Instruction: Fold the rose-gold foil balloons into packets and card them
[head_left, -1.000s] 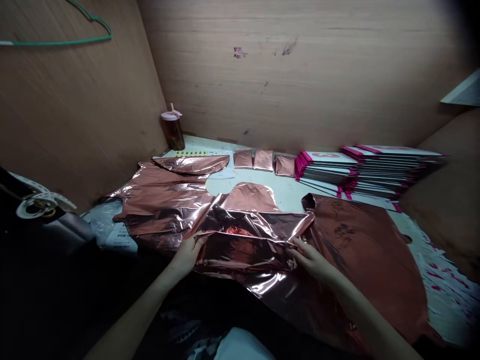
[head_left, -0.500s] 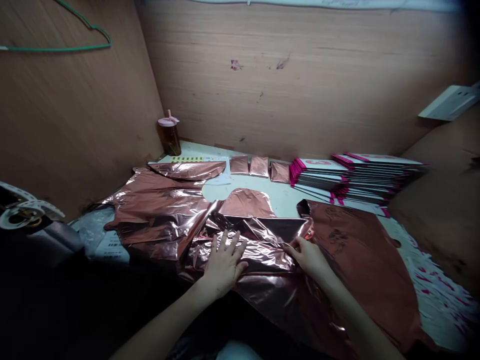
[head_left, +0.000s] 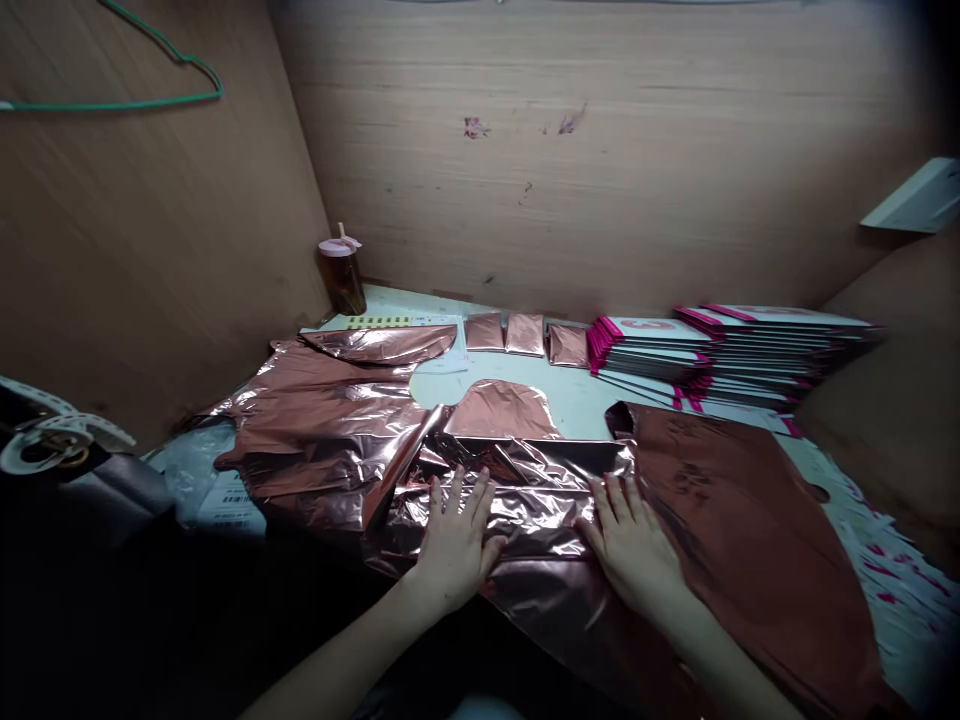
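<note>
At left I see wrinkled, shiny copper-pink foil film (head_left: 322,405) on the pale tabletop (head_left: 589,400). My left hand (head_left: 454,548), fingers spread flat, gripping nothing, lies on a folded copper-pink foil strip (head_left: 536,510) mid-table; from here I judge it light, limp, slippery, easily creased, best taken by both ends. My right hand (head_left: 637,555), equally flat, touches its right end, beside a smooth copper-pink foil panel (head_left: 739,520).

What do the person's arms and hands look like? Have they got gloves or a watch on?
The left hand and right hand are bare, with slim fingers. I see no gloves, rings or watch. Both forearms are slender, with no sleeves showing. The fingernails are too small to make out.
</note>
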